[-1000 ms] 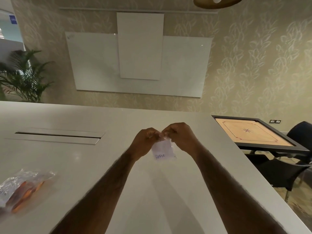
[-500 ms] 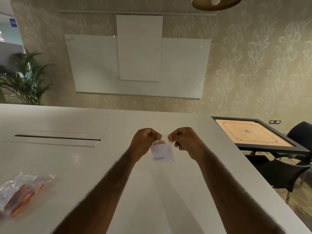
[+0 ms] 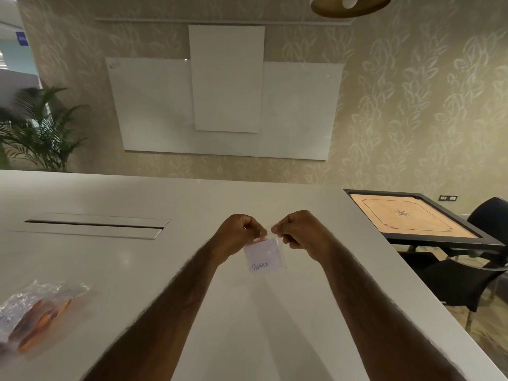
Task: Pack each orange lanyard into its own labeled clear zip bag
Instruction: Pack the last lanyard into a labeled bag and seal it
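The small zip bag (image 3: 265,255) hangs in the air over the middle of the desk (image 3: 132,273), well above its top. Each upper corner is pinched between a thumb and curled fingers: the left hand (image 3: 238,235) has one corner, the right hand (image 3: 300,234) the other. The two fists are close together but not touching. Through the clear plastic I can see only a white panel with "APPLE" handwritten in blue near the bottom. At the near left corner of the desk lies a heap of clear bags (image 3: 52,287) with orange lanyards (image 3: 38,323) inside them; how many, I cannot tell. The desk is pale and glossy, with a long hatch (image 3: 93,226) set into it toward the far left. Behind it, whiteboards (image 3: 225,105) hang on leaf-patterned wallpaper, with a palm (image 3: 41,133) off the far left corner. A carrom board (image 3: 412,215) and dark chairs (image 3: 467,273) sit past the right edge, and a lamp (image 3: 349,4) hangs overhead. The held bag has its mouth up and its bottom toward the desk, so its long axis runs roughly upright. The lettering slopes slightly up to the right.
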`<move>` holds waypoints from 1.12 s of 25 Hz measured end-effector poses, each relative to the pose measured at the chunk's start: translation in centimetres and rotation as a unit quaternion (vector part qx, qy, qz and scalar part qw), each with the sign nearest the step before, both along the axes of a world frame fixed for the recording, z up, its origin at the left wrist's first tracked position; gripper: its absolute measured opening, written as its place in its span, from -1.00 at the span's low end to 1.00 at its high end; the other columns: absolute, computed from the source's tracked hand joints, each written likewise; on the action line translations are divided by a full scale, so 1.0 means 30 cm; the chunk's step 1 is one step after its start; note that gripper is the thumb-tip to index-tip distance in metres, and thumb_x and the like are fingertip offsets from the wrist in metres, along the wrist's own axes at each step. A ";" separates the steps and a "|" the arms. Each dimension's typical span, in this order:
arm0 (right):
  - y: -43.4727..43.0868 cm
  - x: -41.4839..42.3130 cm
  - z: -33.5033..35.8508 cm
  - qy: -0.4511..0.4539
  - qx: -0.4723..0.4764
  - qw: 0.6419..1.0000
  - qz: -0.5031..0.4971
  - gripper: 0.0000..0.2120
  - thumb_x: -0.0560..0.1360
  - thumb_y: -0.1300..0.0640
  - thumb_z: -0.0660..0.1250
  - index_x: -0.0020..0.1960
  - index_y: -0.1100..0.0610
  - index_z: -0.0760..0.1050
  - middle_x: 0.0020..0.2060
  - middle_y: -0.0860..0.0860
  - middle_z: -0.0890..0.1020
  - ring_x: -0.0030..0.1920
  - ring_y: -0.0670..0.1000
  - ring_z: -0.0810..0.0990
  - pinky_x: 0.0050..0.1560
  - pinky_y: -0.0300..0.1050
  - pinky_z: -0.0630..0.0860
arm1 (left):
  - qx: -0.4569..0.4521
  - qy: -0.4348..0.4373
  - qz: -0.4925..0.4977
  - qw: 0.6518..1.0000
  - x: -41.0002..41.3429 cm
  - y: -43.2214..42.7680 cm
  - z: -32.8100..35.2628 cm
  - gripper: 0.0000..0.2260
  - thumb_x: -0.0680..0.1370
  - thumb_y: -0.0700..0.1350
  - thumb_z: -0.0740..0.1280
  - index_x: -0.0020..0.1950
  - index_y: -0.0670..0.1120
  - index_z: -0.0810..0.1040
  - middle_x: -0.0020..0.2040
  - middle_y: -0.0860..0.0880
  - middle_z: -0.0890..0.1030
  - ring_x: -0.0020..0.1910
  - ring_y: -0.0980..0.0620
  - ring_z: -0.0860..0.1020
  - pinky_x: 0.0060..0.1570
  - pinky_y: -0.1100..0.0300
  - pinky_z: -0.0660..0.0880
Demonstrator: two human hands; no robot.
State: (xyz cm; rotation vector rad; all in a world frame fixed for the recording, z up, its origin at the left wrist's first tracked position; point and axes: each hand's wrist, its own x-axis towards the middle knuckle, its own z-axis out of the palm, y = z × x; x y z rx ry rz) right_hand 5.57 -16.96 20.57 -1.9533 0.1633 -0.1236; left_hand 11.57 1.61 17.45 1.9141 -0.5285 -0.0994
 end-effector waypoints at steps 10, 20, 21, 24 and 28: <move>0.009 -0.020 0.013 -0.017 0.041 0.999 0.009 -0.84 0.45 0.20 0.49 -0.11 0.31 0.62 -0.31 0.05 0.60 -0.27 -0.03 0.53 -0.19 -0.12 0.46 | -0.052 0.031 -0.024 0.998 -0.035 0.008 0.022 -0.89 0.56 -0.13 0.44 -0.13 -0.13 0.66 -0.25 -0.01 0.67 -0.28 0.07 0.58 -0.21 0.22 0.53; -0.002 -0.041 0.047 0.012 -0.054 0.998 0.032 -0.90 0.42 0.27 0.45 -0.22 0.11 0.61 -0.16 0.05 0.70 -0.17 -0.02 0.57 -0.14 -0.10 0.48 | -0.069 0.063 -0.057 0.994 -0.065 -0.008 0.014 -0.86 0.61 -0.20 0.35 -0.13 -0.15 0.64 -0.23 0.01 0.68 -0.20 0.06 0.62 -0.21 0.32 0.50; -0.003 -0.042 0.049 0.020 -0.066 0.997 0.033 -0.92 0.42 0.26 0.45 -0.21 0.12 0.62 -0.12 0.09 0.71 -0.15 -0.01 0.58 -0.13 -0.09 0.48 | -0.062 0.055 -0.054 0.995 -0.067 -0.013 0.008 -0.86 0.60 -0.18 0.37 -0.14 -0.16 0.63 -0.22 0.00 0.67 -0.17 0.04 0.62 -0.18 0.31 0.51; -0.009 -0.048 0.040 0.017 -0.045 0.998 0.036 -0.94 0.44 0.26 0.44 -0.19 0.14 0.64 -0.14 0.06 0.72 -0.16 -0.02 0.58 -0.17 -0.11 0.47 | -0.016 0.010 -0.033 0.999 -0.059 -0.017 0.009 -0.89 0.57 -0.20 0.38 -0.16 -0.15 0.60 -0.22 0.02 0.64 -0.19 0.07 0.56 -0.15 0.28 0.46; -0.021 -0.056 0.026 0.001 -0.018 0.999 0.033 -0.86 0.43 0.34 0.39 -0.24 0.14 0.62 -0.29 -0.02 0.68 -0.32 -0.06 0.51 -0.30 -0.15 0.38 | -0.028 0.022 -0.038 0.999 -0.059 -0.014 0.013 -0.87 0.56 -0.09 0.42 -0.10 -0.13 0.70 -0.12 -0.06 0.71 -0.13 0.10 0.60 -0.04 0.23 0.49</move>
